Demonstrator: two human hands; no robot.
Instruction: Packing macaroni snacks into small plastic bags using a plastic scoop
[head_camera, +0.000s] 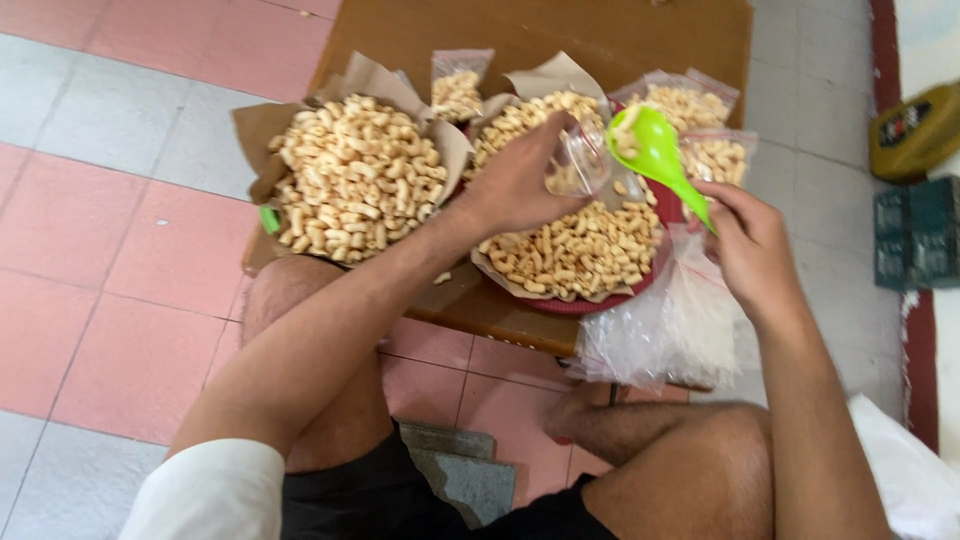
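My left hand (520, 180) holds a small clear plastic bag (578, 162) open over a paper-lined red tray (600, 300) full of small tan snack pieces (580, 250). My right hand (755, 245) grips the handle of a bright green scoop (655, 150); its bowl carries snack pieces and tips toward the bag's mouth. A second paper-lined tray of the same snacks (355, 180) sits to the left of my left forearm.
Filled clear bags of snacks (460, 90) (690, 105) (718, 158) lie at the far side of the low brown table (480, 310). A stack of empty clear bags (670, 330) hangs over the table's near right edge. My knees are under the table, above a pink and grey tiled floor (100, 250).
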